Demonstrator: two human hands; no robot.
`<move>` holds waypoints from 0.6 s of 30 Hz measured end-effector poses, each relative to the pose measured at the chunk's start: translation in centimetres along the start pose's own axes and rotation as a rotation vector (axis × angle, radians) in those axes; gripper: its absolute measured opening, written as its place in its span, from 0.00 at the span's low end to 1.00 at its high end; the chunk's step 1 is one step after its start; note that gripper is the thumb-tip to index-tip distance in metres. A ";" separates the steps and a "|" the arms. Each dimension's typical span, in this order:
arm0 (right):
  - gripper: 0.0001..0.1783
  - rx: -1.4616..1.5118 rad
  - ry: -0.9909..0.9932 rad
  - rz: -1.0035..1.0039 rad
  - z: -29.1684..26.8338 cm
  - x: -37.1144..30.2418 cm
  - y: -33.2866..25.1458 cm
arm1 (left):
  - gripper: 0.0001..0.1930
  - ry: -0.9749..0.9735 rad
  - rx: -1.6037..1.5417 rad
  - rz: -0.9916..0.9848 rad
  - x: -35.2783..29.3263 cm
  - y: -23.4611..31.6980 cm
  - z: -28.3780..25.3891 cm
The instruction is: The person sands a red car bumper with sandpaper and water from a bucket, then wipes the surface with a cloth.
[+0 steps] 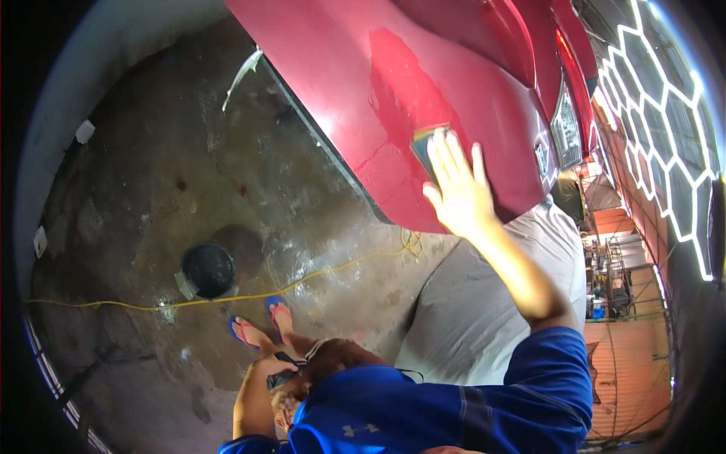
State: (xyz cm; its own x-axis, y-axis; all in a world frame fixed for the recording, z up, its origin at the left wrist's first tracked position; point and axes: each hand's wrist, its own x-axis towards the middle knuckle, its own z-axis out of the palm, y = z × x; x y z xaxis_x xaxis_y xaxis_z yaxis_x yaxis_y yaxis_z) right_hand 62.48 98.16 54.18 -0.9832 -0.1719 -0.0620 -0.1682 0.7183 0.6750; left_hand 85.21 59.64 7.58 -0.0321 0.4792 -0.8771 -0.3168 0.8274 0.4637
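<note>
My right hand (463,193) lies flat on the red car panel (333,98), fingers stretched and a little apart. Partly under the fingers is a dark, flat pad (421,149) with a tan edge, pressed against the paint; the hand hides some of it. A wet, brighter red patch (404,79) runs up the panel from the pad. Down by my leg, my left hand (266,368) is bent around something dark that I cannot make out, and its fingers are mostly hidden.
A black bucket (209,271) stands on the wet concrete floor, beside a yellow cord (318,275) running across near my sandalled feet. A grey cover (473,303) drapes something to the right of me. The car's light (566,121) is at the panel's right; shelves (616,265) stand beyond.
</note>
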 end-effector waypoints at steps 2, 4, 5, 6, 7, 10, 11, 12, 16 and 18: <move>0.45 -0.022 -0.122 -0.037 -0.9 -1.3 0.2 | 0.54 0.159 0.119 0.028 -0.4 -0.4 0.8; 0.45 -0.119 -0.010 0.008 -0.6 0.4 2.2 | 0.56 0.037 0.000 0.026 -2.4 1.8 -0.9; 0.45 -0.151 0.063 0.062 -1.6 2.6 2.2 | 0.57 -0.007 -0.035 -0.011 -2.2 1.4 -1.1; 0.44 -0.057 0.114 0.073 -1.7 3.8 1.7 | 0.59 -0.051 -0.074 -0.051 -1.8 0.8 -1.2; 0.43 -0.024 0.075 0.044 -1.8 3.5 0.8 | 0.55 0.005 -0.047 -0.066 -0.8 -0.6 -0.4; 0.40 0.011 -0.054 -0.028 -0.6 -0.1 -0.5 | 0.49 0.158 0.001 -0.062 0.8 -2.9 1.7; 0.41 -0.072 -0.040 -0.022 -0.9 0.5 0.3 | 0.52 0.091 -0.057 -0.044 -0.1 -1.6 1.4; 0.43 -0.145 -0.043 -0.009 -1.3 2.0 1.1 | 0.55 0.014 -0.099 -0.038 -2.4 0.8 -0.1; 0.46 -0.165 -0.028 -0.010 -2.8 4.9 -0.2 | 0.60 -0.045 -0.029 -0.082 0.7 -2.7 0.2; 0.46 -0.080 -0.149 -0.019 -0.8 0.8 -0.3 | 0.56 0.154 -0.038 -0.022 0.9 -3.5 2.5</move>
State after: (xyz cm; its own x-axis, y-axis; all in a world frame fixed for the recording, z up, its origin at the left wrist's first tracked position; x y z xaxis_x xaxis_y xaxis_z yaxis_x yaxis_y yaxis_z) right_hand 61.79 97.22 54.52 -0.9806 -0.0785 -0.1797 -0.1863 0.6592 0.7285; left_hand 88.66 57.94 5.53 -0.1687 0.4085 -0.8970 -0.3550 0.8238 0.4419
